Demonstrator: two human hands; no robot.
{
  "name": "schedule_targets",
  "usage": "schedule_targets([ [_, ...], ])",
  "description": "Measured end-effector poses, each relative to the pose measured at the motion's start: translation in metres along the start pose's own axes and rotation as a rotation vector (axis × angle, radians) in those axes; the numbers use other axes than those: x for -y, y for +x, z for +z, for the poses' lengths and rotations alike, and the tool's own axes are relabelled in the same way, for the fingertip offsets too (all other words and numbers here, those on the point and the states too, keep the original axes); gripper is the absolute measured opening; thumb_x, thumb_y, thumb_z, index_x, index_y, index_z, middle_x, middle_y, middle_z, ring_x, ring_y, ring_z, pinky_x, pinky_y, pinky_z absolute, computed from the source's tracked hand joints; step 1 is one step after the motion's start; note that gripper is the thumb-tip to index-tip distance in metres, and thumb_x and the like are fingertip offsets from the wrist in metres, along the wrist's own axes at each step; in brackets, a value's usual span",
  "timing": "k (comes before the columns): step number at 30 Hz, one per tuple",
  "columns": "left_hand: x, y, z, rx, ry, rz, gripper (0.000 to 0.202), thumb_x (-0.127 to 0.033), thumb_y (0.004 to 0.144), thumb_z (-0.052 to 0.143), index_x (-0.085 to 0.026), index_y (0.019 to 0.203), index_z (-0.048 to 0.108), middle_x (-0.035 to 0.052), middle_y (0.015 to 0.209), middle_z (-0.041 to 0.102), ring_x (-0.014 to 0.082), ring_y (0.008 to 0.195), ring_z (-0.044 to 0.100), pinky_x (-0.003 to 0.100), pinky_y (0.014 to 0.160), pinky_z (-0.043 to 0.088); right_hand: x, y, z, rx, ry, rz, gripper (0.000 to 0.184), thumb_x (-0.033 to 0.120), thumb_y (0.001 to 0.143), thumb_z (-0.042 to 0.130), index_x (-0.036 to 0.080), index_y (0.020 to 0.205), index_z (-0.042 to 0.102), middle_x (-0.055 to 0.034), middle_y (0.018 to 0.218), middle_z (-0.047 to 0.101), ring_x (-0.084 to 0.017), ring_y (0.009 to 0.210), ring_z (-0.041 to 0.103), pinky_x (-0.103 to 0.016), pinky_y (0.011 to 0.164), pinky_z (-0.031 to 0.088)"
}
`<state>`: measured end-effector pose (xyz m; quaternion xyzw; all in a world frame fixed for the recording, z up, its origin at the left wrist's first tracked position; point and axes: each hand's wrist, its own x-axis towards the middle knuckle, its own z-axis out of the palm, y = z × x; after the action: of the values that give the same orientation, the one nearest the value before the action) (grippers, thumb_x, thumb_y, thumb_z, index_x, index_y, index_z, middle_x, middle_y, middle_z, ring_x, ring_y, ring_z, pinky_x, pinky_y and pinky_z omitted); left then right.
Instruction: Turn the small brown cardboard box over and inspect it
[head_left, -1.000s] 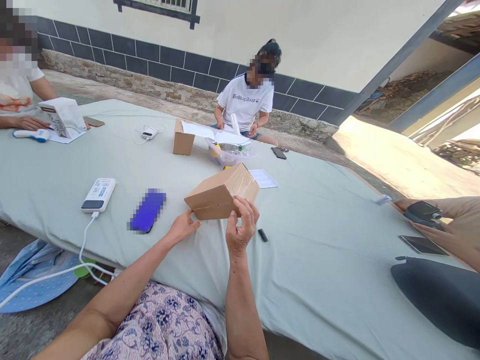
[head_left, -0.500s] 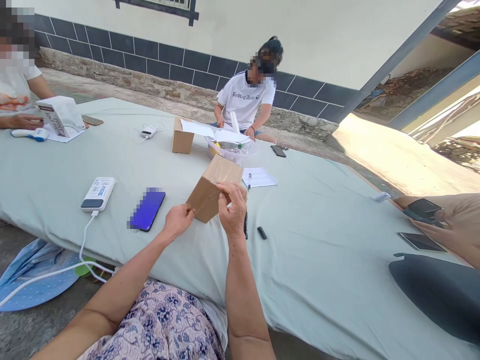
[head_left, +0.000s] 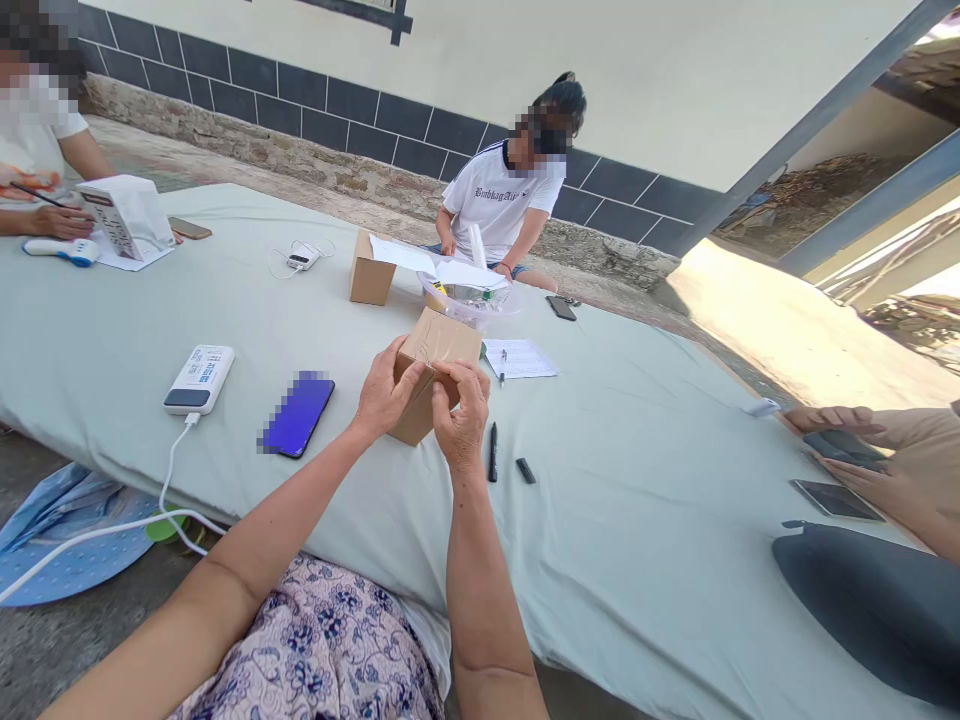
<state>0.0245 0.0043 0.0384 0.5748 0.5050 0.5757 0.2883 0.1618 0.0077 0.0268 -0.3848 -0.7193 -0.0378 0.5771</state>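
Note:
A small brown cardboard box (head_left: 441, 340) with clear tape on it stands on end on the pale green sheet (head_left: 637, 480). My left hand (head_left: 384, 392) wraps round its left side. My right hand (head_left: 462, 418) grips its near right edge with fingers curled onto the top. Both hands hold the box just above the sheet. A black pen (head_left: 493, 452) and its black cap (head_left: 526, 470) lie on the sheet just right of my right hand.
A phone with a blue screen (head_left: 298, 414) and a white power bank (head_left: 199, 378) with a cable lie to the left. Beyond the box are a clear bowl (head_left: 471, 298), papers (head_left: 520, 358) and another cardboard box (head_left: 370, 272). Three other people sit around the sheet.
The box turned from lying tilted and lengthwise in the air to standing on end. My left hand moved from its lower corner up round its left side.

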Motion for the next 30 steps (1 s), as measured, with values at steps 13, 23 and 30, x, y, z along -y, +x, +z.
schedule_targets([
  [13, -0.016, 0.001, 0.002, -0.022, -0.007, -0.186, 0.048, -0.039, 0.089, 0.058, -0.027, 0.135, 0.051, 0.0085, 0.124, 0.062, 0.0269, 0.118, 0.057, 0.042, 0.097, 0.047, 0.012, 0.006, 0.027, -0.214, 0.011, 0.352, 0.042, 0.040, 0.092, 0.056, 0.025, 0.131, 0.053, -0.0131, 0.140, 0.055, -0.027, 0.139, 0.048, -0.055, 0.115, 0.040],
  [23, -0.015, 0.004, 0.004, -0.040, -0.044, -0.192, 0.040, -0.036, 0.089, 0.055, -0.028, 0.128, 0.053, 0.0074, 0.122, 0.062, 0.0272, 0.116, 0.056, 0.042, 0.097, 0.045, 0.006, 0.006, 0.015, -0.217, 0.294, 0.516, 0.038, 0.035, 0.091, 0.051, 0.022, 0.126, 0.058, -0.0113, 0.135, 0.061, -0.024, 0.130, 0.056, -0.046, 0.109, 0.047],
  [30, -0.011, 0.006, 0.004, -0.029, -0.036, -0.165, 0.040, -0.034, 0.090, 0.052, -0.027, 0.129, 0.052, 0.0076, 0.128, 0.060, 0.0266, 0.118, 0.055, 0.042, 0.099, 0.045, 0.000, 0.002, 0.012, -0.215, 0.361, 0.461, 0.035, 0.036, 0.095, 0.046, 0.020, 0.122, 0.062, -0.0111, 0.133, 0.064, -0.024, 0.132, 0.057, -0.045, 0.110, 0.047],
])
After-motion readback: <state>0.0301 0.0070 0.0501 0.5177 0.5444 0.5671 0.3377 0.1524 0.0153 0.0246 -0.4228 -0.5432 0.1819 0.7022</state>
